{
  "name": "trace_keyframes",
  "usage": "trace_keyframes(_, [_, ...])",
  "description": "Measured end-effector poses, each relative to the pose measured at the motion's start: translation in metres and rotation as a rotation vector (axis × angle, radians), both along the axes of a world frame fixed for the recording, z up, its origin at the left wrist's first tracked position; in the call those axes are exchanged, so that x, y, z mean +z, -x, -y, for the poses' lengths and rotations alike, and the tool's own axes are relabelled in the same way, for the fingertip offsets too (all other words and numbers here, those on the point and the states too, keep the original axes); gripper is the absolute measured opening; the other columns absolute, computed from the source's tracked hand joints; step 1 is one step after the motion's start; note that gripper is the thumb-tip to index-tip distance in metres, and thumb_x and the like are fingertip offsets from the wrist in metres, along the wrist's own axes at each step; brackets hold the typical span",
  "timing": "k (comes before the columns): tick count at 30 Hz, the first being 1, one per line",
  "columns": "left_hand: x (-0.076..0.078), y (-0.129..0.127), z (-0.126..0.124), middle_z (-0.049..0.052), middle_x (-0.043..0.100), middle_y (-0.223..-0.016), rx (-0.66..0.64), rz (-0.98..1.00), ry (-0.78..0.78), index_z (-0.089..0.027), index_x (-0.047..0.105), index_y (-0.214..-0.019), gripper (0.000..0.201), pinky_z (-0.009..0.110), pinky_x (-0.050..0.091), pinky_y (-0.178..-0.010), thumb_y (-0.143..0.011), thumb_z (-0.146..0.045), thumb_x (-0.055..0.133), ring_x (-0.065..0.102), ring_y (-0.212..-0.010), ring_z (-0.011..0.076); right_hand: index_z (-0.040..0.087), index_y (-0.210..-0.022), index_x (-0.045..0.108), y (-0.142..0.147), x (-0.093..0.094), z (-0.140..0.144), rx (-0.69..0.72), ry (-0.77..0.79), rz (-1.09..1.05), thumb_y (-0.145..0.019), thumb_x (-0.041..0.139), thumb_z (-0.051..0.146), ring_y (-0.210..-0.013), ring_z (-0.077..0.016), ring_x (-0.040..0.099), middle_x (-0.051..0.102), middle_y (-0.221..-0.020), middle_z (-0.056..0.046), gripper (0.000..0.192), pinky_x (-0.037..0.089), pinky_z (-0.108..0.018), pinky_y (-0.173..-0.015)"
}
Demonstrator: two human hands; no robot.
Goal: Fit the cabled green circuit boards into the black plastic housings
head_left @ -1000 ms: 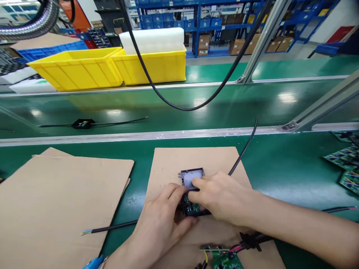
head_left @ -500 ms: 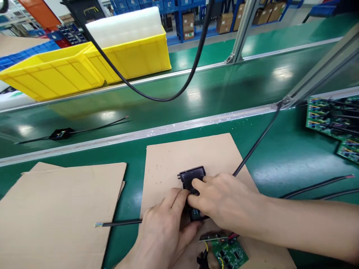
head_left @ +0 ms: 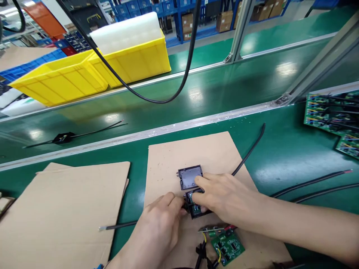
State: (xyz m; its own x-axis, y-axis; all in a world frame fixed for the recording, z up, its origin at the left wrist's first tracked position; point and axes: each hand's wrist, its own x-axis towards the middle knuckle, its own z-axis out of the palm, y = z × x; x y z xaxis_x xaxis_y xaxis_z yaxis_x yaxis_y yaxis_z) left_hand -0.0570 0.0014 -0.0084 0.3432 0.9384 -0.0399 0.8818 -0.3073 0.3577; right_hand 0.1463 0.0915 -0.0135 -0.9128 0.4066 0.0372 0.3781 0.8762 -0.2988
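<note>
A small black plastic case [head_left: 196,207] with a green circuit board inside lies on a cardboard sheet [head_left: 179,157]. My left hand [head_left: 161,228] pinches the case's left edge where a black cable [head_left: 117,225] leaves it. My right hand [head_left: 224,198] presses down on the case from the right, fingers over the board. The case's open lid [head_left: 190,176], grey inside, lies flat just beyond it. Another black cable [head_left: 249,149] runs from under my right hand toward the far right.
A loose green circuit board [head_left: 227,248] with coloured wires lies near the cardboard's front edge. A second cardboard sheet [head_left: 61,209] is at left. More boards [head_left: 328,116] sit at right, cables [head_left: 311,183] beside them. A finished unit [head_left: 64,138] rides the conveyor; yellow bins [head_left: 92,71] stand behind.
The lid, pressed down over the case half a second ago, now lies open and flat behind it. My left hand has slid to the case's left edge. The camera view shifted slightly.
</note>
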Motion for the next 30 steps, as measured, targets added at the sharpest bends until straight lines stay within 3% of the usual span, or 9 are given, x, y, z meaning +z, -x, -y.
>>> trace_keyframes(3, [-0.001,-0.013,0.001,0.004,0.058,-0.071,-0.032,-0.166,-0.189,-0.021,0.054,-0.083,0.026,0.032,0.048,-0.049,-0.089,-0.006,0.033,0.059,-0.058,0.0211,0.020,-0.083,0.060,-0.001,-0.003,0.000,0.001,0.014,-0.015,-0.087,0.062,0.010,-0.072,-0.0194,0.047,0.053,-0.084,-0.002,0.011,0.016,-0.031,-0.051])
trace_keyframes(5, [-0.004,-0.019,0.001,0.003,0.058,-0.069,-0.004,-0.199,-0.215,-0.022,0.050,-0.080,0.024,0.030,0.045,-0.046,-0.090,-0.008,0.033,0.060,-0.055,0.0205,0.021,-0.086,0.062,-0.001,-0.003,-0.001,-0.002,0.031,-0.027,-0.089,0.062,0.012,-0.074,-0.0193,0.048,0.054,-0.085,-0.002,0.009,0.020,-0.031,-0.052])
trace_keyframes(11, [-0.010,-0.021,-0.004,0.000,0.058,-0.054,0.117,-0.207,-0.049,-0.023,0.044,-0.078,0.026,0.027,0.039,-0.044,-0.095,-0.016,0.026,0.061,-0.045,0.0184,0.020,-0.096,0.066,-0.002,0.002,-0.002,0.010,0.016,-0.074,-0.092,0.057,0.012,-0.074,-0.0196,0.051,0.058,-0.085,-0.004,0.012,0.028,-0.033,-0.056])
trace_keyframes(16, [-0.007,-0.022,-0.004,0.001,0.060,-0.055,0.138,-0.275,0.100,-0.022,0.045,-0.076,0.032,0.027,0.040,-0.047,-0.098,-0.018,0.022,0.063,-0.048,0.0192,0.020,-0.095,0.067,-0.004,0.002,0.000,-0.027,-0.002,-0.125,-0.092,0.057,0.013,-0.074,-0.0204,0.050,0.058,-0.085,-0.005,0.013,0.031,-0.034,-0.059])
trace_keyframes(22, [-0.010,-0.028,-0.008,0.008,0.060,-0.058,0.045,-0.560,0.032,-0.019,0.052,-0.073,0.025,0.029,0.038,-0.045,-0.084,-0.007,0.033,0.061,-0.050,0.0235,0.018,-0.079,0.067,0.000,0.002,-0.003,0.020,-0.034,-0.139,-0.090,0.061,0.014,-0.091,-0.0248,0.047,0.059,-0.082,-0.006,0.014,0.034,-0.037,-0.073])
trace_keyframes(27, [0.005,-0.026,-0.011,0.006,0.061,-0.070,0.075,-0.495,0.004,-0.018,0.055,-0.079,0.016,0.030,0.045,-0.053,-0.086,-0.011,0.042,0.062,-0.059,0.0217,0.018,-0.075,0.067,-0.001,-0.004,-0.011,0.070,-0.056,-0.146,-0.085,0.068,0.018,-0.090,-0.0235,0.046,0.059,-0.084,-0.005,0.010,0.034,-0.036,-0.074])
trace_keyframes(30, [0.006,-0.021,-0.004,0.006,0.062,-0.086,0.140,-0.262,-0.013,-0.018,0.055,-0.093,0.011,0.031,0.050,-0.062,-0.085,-0.015,0.049,0.063,-0.074,0.0209,0.017,-0.075,0.067,-0.004,-0.001,-0.010,0.102,-0.069,-0.105,-0.085,0.067,0.018,-0.090,-0.0242,0.047,0.059,-0.079,-0.004,0.009,0.035,-0.037,-0.075])
